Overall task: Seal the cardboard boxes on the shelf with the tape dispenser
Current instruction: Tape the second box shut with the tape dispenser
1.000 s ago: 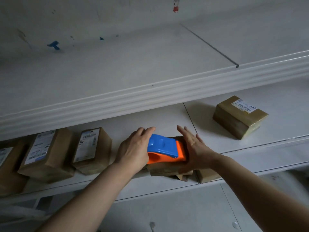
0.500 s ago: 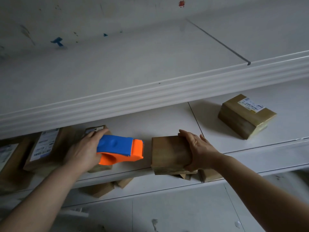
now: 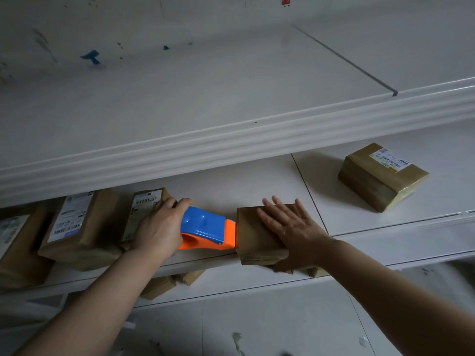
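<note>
1. Seemingly light and stiff, the small cardboard box (image 3: pixel 250 237) at the front edge of the middle shelf (image 3: pixel 231 186) would likely skate on the smooth white board once tape is pulled. Pinning it from above looks the sound hold.
2. The right hand (image 3: pixel 293 232) does that, lying flat on the box's top with fingers straight and spread.
3. The left hand (image 3: pixel 159 227) wraps the rear of the tape dispenser (image 3: pixel 205 226), fingers curled over its blue back. It looks like hard plastic and should take a firm grip there, well behind the working end.
4. The dispenser, blue on top and orange below, sits low over the shelf just left of the box. Its orange nose is at the box's left side, though whether they touch cannot be told.
5. The box is plain brown, with no label showing on top and faint banding down its front face.
6. Labelled parcels (image 3: pixel 79 227) crowd the shelf's left end. A tape-wrapped parcel (image 3: pixel 380 176) sits toward the right, well apart.
</note>
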Action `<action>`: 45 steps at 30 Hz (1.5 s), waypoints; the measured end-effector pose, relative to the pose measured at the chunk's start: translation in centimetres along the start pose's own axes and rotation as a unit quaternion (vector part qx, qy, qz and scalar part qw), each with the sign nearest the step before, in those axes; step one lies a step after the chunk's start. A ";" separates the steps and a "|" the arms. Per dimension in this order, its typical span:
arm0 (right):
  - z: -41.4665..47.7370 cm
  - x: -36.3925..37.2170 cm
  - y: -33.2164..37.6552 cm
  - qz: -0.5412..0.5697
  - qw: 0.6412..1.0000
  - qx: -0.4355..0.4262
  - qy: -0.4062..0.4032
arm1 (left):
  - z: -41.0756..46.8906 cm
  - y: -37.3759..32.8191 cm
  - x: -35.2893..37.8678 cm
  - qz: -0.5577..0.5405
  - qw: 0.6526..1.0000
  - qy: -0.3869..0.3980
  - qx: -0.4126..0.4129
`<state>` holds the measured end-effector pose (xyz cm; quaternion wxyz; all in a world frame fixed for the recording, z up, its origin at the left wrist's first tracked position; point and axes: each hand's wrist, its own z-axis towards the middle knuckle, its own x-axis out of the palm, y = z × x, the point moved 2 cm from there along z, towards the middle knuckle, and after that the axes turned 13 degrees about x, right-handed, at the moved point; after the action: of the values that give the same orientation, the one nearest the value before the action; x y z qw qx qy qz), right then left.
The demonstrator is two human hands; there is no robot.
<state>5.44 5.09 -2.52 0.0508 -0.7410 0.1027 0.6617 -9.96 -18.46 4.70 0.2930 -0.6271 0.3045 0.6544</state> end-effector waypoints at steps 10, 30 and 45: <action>0.8 0.8 3.2 -0.033 0.995 -0.085 -0.040 | 0.0 -0.8 0.7 -0.025 0.999 -0.006 -0.025; -0.2 -2.4 -3.1 0.404 0.913 0.044 0.021 | 1.1 -5.8 -3.1 -0.186 0.973 -0.129 0.047; -0.1 -3.6 -3.3 0.319 0.945 0.050 -0.047 | -0.3 -0.6 -3.7 -0.115 0.992 -0.052 -0.003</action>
<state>5.85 8.56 0.89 -0.1215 -0.6340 0.3643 0.6712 -9.13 -18.26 8.37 0.3793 -0.6242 0.2129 0.6490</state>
